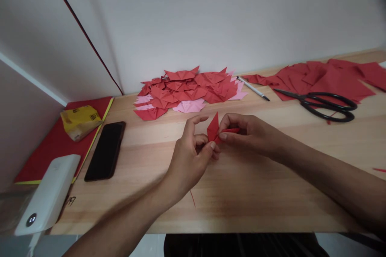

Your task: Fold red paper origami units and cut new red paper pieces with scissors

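A small folded piece of red paper [213, 127] is held above the wooden table [271, 184], pinched from both sides. My left hand [189, 156] grips its lower left corner between thumb and fingers, with the index finger lifted. My right hand [250, 133] pinches its right side, a thin red flap showing between the fingertips. Behind the hands lies a heap of folded red and pink paper shapes [187, 92].
Black scissors [325, 104] rest on flat red paper sheets [328, 78] at the back right. A pen [252, 88] lies beside the heap. A black phone [105, 150], a white power bank [48, 196], a yellow packet [80, 121] and a red folder [51, 148] sit at the left.
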Demonstrator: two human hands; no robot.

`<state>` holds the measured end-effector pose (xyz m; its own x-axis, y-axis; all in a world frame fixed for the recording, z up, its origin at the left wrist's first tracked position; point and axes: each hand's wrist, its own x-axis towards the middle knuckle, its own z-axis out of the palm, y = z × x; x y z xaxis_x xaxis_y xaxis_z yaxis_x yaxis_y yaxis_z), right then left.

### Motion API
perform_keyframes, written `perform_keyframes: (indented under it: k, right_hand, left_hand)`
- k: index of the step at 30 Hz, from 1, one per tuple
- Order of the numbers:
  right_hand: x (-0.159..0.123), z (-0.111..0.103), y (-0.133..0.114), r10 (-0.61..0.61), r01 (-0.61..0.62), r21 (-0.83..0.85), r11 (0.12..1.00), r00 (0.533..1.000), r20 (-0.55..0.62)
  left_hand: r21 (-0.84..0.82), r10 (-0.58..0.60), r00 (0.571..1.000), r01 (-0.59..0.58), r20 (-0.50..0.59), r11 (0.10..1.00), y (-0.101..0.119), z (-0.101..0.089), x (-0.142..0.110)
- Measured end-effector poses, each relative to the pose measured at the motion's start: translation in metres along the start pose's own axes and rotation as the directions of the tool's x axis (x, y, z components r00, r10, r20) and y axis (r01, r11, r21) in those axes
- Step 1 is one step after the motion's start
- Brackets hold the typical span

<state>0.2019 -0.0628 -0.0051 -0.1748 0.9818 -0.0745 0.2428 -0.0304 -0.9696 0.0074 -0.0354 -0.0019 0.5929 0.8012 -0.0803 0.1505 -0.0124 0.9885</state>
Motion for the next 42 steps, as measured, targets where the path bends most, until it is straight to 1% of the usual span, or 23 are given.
perform_keyframes:
  k: [3,8,12,17,21,23,26,28,30,32,34,39,42]
  right_hand:
    - [-0.0009,0.0009,-0.0012,-0.012,0.011,-0.035,0.999,1.000,-0.023]
    - [-0.0031,0.0041,-0.0038,-0.006,-0.004,-0.118,0.993,0.996,-0.084]
    - [-0.0020,0.0045,-0.0023,-0.020,0.010,-0.109,0.994,0.996,-0.087]
    - [0.0013,0.0007,-0.0006,0.008,-0.008,-0.015,1.000,1.000,-0.018]
    - [0.0004,0.0014,-0.0021,0.023,-0.023,0.011,1.000,1.000,0.019]
    - [-0.0008,0.0031,-0.0023,0.016,-0.016,-0.009,1.000,1.000,0.019]
    - [-0.0023,0.0053,-0.0016,0.003,-0.002,-0.094,0.996,1.000,0.017]
    - [-0.0029,0.0057,-0.0016,0.001,0.002,-0.130,0.991,1.000,0.023]
    - [-0.0033,0.0055,-0.0025,0.000,0.005,-0.085,0.996,0.998,0.063]
    - [-0.0037,0.0049,-0.0038,-0.004,0.002,0.017,1.000,0.992,0.123]
    - [-0.0039,0.0044,-0.0046,0.001,-0.015,0.090,0.996,0.988,0.154]
    - [-0.0031,0.0038,-0.0044,0.031,-0.040,0.084,0.996,0.994,0.101]
    - [-0.0019,0.0035,-0.0057,0.036,-0.049,0.133,0.990,0.994,0.100]
  left_hand:
    - [-0.030,-0.041,0.999,0.041,0.003,0.999,-0.0009,0.0003,0.0027]
    - [-0.072,-0.156,0.984,0.163,0.087,0.984,0.0018,0.0006,0.0060]
    - [-0.113,-0.197,0.977,0.205,0.080,0.972,0.0040,0.0007,0.0065]
    - [-0.219,-0.174,0.978,0.196,0.116,0.956,0.0028,-0.0023,0.0076]
    - [-0.197,-0.170,0.976,0.195,0.137,0.961,0.0018,-0.0029,0.0074]
    - [-0.162,-0.171,0.977,0.191,0.129,0.968,0.0017,-0.0018,0.0066]
    - [-0.120,-0.160,0.981,0.172,0.109,0.978,0.0020,-0.0001,0.0052]
    - [-0.112,-0.153,0.981,0.166,0.117,0.980,0.0026,0.0003,0.0044]
    - [-0.123,-0.146,0.979,0.163,0.140,0.979,0.0035,-0.0002,0.0039]
    - [-0.142,-0.136,0.978,0.159,0.160,0.977,0.0042,-0.0013,0.0039]
    - [-0.163,-0.135,0.975,0.164,0.177,0.973,0.0044,-0.0025,0.0043]
    - [-0.220,-0.146,0.966,0.193,0.214,0.956,0.0028,-0.0030,0.0053]
    - [-0.238,-0.149,0.970,0.194,0.193,0.952,0.0022,-0.0017,0.0050]
